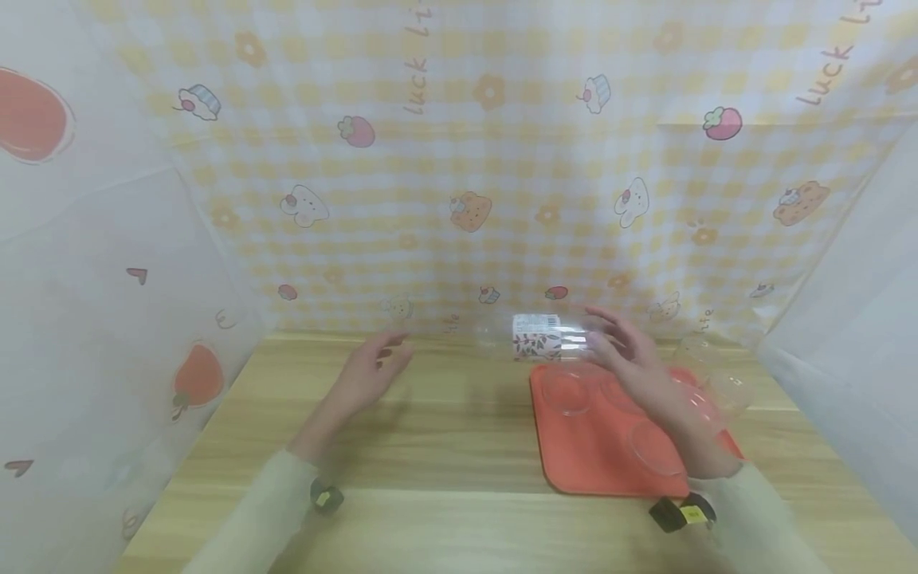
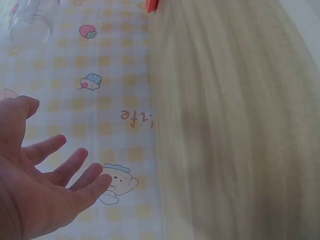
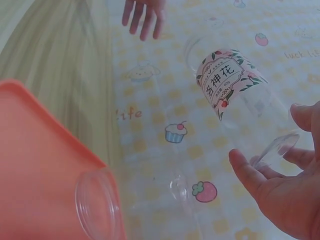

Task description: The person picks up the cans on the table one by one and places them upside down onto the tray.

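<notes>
While both hands hover over the wooden table [image 1: 445,446], I go down by size. Checked cartoon-print cloth [image 1: 502,159] backs the table. An orange tray [image 1: 588,446] sits right of centre, with clear cups [image 1: 566,392] on it; more clear cups [image 1: 727,387] stand just beside its far right corner. A clear bottle [image 1: 538,335] with a flowered label lies on its side at the table's far edge, just beyond the tray. My right hand [image 1: 631,351] is near its open end, fingers [image 3: 247,172] spread and relaxed, apart from the bottle, gripping nothing. My left hand [image 1: 373,371] is well apart to the left, fingers [image 2: 75,165] loosely spread, holding nothing.
</notes>
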`<action>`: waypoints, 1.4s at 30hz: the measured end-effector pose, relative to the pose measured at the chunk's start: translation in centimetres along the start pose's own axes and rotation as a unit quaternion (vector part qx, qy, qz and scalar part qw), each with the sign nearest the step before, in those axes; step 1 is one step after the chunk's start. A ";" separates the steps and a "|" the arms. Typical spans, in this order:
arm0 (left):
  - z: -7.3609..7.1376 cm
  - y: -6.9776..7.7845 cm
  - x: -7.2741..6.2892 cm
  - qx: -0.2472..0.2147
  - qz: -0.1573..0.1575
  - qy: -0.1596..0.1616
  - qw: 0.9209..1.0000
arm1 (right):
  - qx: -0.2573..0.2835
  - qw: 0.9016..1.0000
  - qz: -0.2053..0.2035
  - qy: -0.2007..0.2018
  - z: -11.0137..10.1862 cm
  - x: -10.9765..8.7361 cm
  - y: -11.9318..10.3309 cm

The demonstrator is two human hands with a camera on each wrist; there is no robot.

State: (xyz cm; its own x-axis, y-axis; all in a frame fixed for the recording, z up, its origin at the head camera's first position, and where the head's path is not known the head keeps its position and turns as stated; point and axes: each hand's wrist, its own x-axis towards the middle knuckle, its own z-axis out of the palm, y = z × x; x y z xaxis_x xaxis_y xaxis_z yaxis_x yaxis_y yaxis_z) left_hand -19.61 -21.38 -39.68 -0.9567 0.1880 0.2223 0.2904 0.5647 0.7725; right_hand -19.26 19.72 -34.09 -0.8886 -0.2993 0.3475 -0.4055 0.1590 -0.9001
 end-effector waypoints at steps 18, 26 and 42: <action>0.4 -0.9 -1.1 0.084 0.011 -0.024 0.996 | -0.084 0.995 0.048 -0.024 -2.5 -1.8 -1.0; 0.6 -1.3 -1.2 0.104 0.019 -0.019 0.994 | -0.079 0.996 0.025 -0.022 -3.3 -2.0 -0.8; 1.0 -1.5 -1.5 0.116 0.029 -0.022 0.993 | -0.109 0.993 -0.030 -0.022 -4.6 -2.3 -1.0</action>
State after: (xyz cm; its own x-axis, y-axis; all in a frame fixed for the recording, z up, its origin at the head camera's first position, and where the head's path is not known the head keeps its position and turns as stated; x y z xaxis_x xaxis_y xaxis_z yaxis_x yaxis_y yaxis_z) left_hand -18.63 -21.67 -41.75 -0.9380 0.2578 0.2315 0.3463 0.7212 0.5999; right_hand -17.80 24.57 -32.81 -0.8529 -0.3539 0.3837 -0.4992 0.3376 -0.7980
